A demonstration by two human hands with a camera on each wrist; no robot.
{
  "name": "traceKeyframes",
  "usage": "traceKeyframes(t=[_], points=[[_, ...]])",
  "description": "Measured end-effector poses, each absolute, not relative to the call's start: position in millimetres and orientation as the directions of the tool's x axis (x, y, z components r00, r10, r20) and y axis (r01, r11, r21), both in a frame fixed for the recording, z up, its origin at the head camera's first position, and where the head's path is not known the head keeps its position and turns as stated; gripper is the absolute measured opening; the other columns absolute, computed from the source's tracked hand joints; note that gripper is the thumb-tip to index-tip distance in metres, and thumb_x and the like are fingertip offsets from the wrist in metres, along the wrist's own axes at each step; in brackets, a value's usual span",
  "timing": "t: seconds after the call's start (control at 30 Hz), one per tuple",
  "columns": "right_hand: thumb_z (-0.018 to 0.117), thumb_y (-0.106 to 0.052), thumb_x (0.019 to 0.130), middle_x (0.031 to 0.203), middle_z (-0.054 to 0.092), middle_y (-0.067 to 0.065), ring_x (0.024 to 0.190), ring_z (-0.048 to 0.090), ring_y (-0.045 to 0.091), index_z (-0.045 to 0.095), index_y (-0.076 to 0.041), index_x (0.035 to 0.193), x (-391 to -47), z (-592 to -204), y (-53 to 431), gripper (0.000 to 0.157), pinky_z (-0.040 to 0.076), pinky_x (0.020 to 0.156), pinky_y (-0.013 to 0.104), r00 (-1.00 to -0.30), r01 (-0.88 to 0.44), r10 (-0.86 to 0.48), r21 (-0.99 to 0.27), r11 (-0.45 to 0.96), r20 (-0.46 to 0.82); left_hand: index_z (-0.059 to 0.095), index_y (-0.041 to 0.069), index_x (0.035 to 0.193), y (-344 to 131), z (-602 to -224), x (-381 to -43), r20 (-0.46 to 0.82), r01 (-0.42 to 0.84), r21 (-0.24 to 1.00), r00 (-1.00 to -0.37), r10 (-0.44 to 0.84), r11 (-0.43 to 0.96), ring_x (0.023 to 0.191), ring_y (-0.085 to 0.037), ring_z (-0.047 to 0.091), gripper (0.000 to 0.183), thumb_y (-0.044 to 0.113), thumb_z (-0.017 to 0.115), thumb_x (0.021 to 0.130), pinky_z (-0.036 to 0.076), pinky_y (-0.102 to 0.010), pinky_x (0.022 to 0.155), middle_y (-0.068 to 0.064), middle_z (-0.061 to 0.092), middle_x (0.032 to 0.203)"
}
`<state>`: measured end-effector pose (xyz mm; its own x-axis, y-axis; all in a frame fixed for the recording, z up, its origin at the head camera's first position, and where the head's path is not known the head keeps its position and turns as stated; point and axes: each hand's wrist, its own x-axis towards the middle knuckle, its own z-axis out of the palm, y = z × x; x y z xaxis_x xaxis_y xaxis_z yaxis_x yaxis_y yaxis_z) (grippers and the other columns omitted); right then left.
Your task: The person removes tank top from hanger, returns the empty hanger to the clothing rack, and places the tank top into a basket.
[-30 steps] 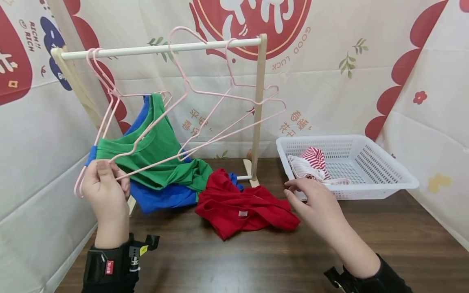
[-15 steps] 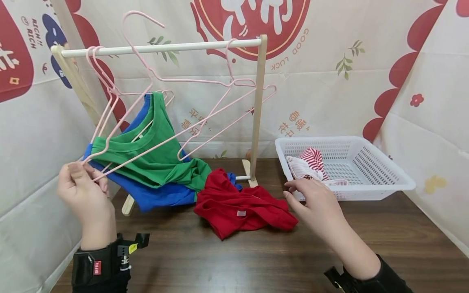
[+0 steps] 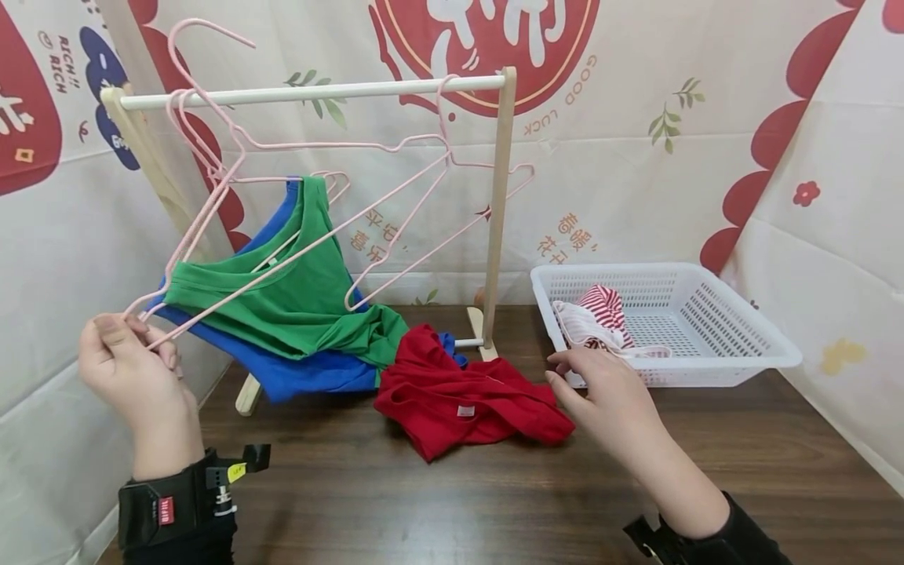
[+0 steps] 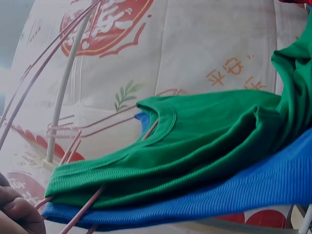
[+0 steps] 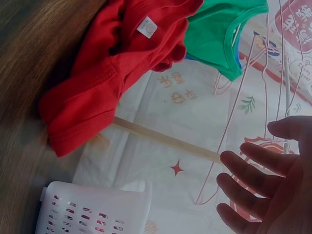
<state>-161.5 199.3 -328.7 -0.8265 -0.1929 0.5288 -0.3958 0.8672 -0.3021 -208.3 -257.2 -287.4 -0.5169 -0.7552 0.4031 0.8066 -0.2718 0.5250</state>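
Observation:
My left hand (image 3: 137,377) pinches the lower left corner of a pink wire hanger (image 3: 318,145). This hanger's hook stands above and in front of the rack's bar (image 3: 297,96), and its long bottom wire crosses before a green sleeveless top (image 3: 297,306). The green top and a blue garment (image 3: 304,383) behind it hang from pink hangers at the bar's left end, their lower parts drooping to the table. In the left wrist view the hand's fingers (image 4: 19,212) are at the edge of the garments. My right hand (image 3: 607,384) hovers with fingers apart, holding nothing, by the basket.
A bare pink hanger (image 3: 443,102) hangs near the bar's right end. A crumpled red garment (image 3: 466,400) lies on the dark wood table (image 3: 424,510). The white basket (image 3: 741,353) at right holds a red-and-white striped cloth (image 3: 607,306). A printed backdrop surrounds the table.
My left hand has moved left with the pink hanger, whose hook has risen over the bar and shifted toward its left end. The right hand has stayed in place.

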Motion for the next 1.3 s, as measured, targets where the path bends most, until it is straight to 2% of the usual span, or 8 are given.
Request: traceKeyframes(t=[0.27, 0.43, 0.63, 0.77, 0.9, 1.0, 1.13, 1.3], points=[[0.066, -0.019, 0.091, 0.089, 0.066, -0.002, 0.087, 0.060, 0.023, 0.071, -0.010, 0.105, -164, -329, 202, 0.018, 0.044, 0.079, 0.047, -0.841, -0.373, -0.183, -0.300, 0.878, 0.509, 0.052, -0.003, 0.074, -263, -288, -208, 0.399, 0.788, 0.580, -0.496, -0.771, -0.207, 0.032, -0.015, 0.034, 0.034, 0.020, 0.049, 0.099, 0.019, -0.019, 0.033, -0.012, 0.043, 0.054], [0.066, -0.022, 0.090, 0.096, 0.069, 0.006, 0.095, 0.062, 0.029, 0.071, -0.009, 0.105, -171, -330, 200, 0.021, 0.044, 0.085, 0.049, -0.848, -0.363, -0.205, -0.255, 0.896, 0.490, 0.054, 0.000, 0.075, -256, -291, -210, 0.485, 0.730, 0.683, -0.475, -0.734, -0.022, 0.037, -0.012, 0.039, 0.033, 0.023, 0.052, 0.098, 0.026, -0.016, 0.037, -0.009, 0.045, 0.056], [0.068, -0.028, 0.089, 0.105, 0.068, 0.012, 0.101, 0.061, 0.034, 0.069, -0.005, 0.112, -177, -332, 198, 0.033, 0.045, 0.089, 0.052, -0.873, -0.350, -0.252, -0.177, 0.920, 0.418, 0.053, 0.009, 0.082, -245, -292, -212, 0.595, 0.585, 0.765, -0.482, -0.643, 0.270, 0.045, -0.012, 0.043, 0.029, 0.028, 0.044, 0.102, 0.033, -0.016, 0.044, -0.005, 0.048, 0.061], [0.068, -0.029, 0.088, 0.102, 0.068, 0.011, 0.098, 0.062, 0.033, 0.068, -0.005, 0.112, -179, -333, 197, 0.034, 0.046, 0.087, 0.051, -0.865, -0.365, -0.279, -0.141, 0.920, 0.417, 0.052, 0.008, 0.084, -235, -292, -214, 0.665, 0.519, 0.741, -0.478, -0.574, 0.427, 0.047, -0.008, 0.046, 0.029, 0.025, 0.040, 0.104, 0.035, -0.016, 0.046, -0.001, 0.051, 0.063], [0.068, -0.029, 0.088, 0.100, 0.067, 0.010, 0.098, 0.062, 0.032, 0.069, -0.005, 0.111, -180, -334, 195, 0.034, 0.046, 0.086, 0.051, -0.857, -0.375, -0.292, -0.125, 0.919, 0.425, 0.050, 0.007, 0.083, -223, -291, -217, 0.707, 0.544, 0.704, -0.484, -0.515, 0.456, 0.046, -0.006, 0.045, 0.027, 0.019, 0.039, 0.105, 0.035, -0.015, 0.046, -0.001, 0.050, 0.062], [0.068, -0.030, 0.088, 0.102, 0.067, 0.011, 0.100, 0.061, 0.032, 0.068, -0.005, 0.112, -181, -335, 194, 0.035, 0.045, 0.088, 0.051, -0.859, -0.375, -0.295, -0.121, 0.919, 0.420, 0.049, 0.000, 0.085, -214, -289, -220, 0.734, 0.558, 0.679, -0.482, -0.479, 0.477, 0.046, -0.005, 0.044, 0.028, 0.016, 0.039, 0.106, 0.035, -0.014, 0.047, -0.002, 0.049, 0.063], [0.068, -0.032, 0.088, 0.106, 0.067, 0.011, 0.102, 0.061, 0.033, 0.068, -0.005, 0.114, -182, -336, 192, 0.037, 0.044, 0.090, 0.051, -0.867, -0.368, -0.292, -0.125, 0.921, 0.404, 0.048, -0.008, 0.090, -202, -288, -222, 0.773, 0.551, 0.635, -0.467, -0.430, 0.542, 0.047, -0.003, 0.044, 0.030, 0.016, 0.039, 0.106, 0.035, -0.013, 0.047, -0.001, 0.050, 0.063], [0.066, -0.033, 0.089, 0.109, 0.066, 0.013, 0.103, 0.060, 0.034, 0.067, -0.006, 0.116, -183, -334, 188, 0.039, 0.044, 0.090, 0.051, -0.887, -0.336, -0.262, -0.142, 0.931, 0.380, 0.049, -0.010, 0.092, -192, -285, -225, 0.825, 0.555, 0.562, -0.428, -0.368, 0.614, 0.051, 0.000, 0.042, 0.030, 0.015, 0.040, 0.105, 0.032, -0.015, 0.050, -0.005, 0.050, 0.063]])
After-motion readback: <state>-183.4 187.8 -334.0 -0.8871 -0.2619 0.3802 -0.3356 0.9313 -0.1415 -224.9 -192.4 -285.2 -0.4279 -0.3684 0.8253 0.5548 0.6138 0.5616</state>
